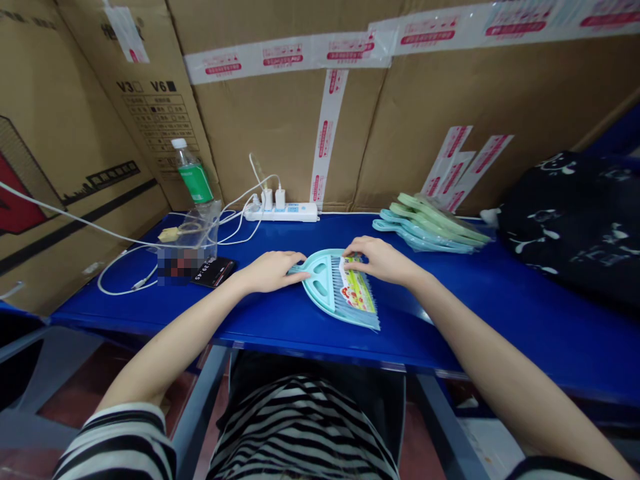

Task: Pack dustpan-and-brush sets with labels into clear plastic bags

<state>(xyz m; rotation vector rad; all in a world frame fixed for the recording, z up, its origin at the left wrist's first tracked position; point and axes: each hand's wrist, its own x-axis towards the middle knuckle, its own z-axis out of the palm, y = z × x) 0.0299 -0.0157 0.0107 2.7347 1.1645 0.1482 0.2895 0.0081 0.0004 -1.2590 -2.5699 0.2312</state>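
Observation:
A light blue dustpan (320,303) lies on the blue table in front of me with a matching hand brush (321,270) nested in it. The brush's grey bristles point right, and a colourful label card (361,293) rests over them. At the handle end, my left hand (273,272) pinches the handle between thumb and fingers. My right hand (377,260) is at the upper right of the set, thumb and fingertips closed on the top part of the card. Its fingers partly cover the card's corner.
Several wrapped green and blue dustpan sets (433,223) are piled at the back right beside a black patterned bag (570,227). Behind stand a power strip (283,212) with white cables and a bottle (193,173). A phone (214,272) lies left. Cardboard walls (280,127) enclose the table.

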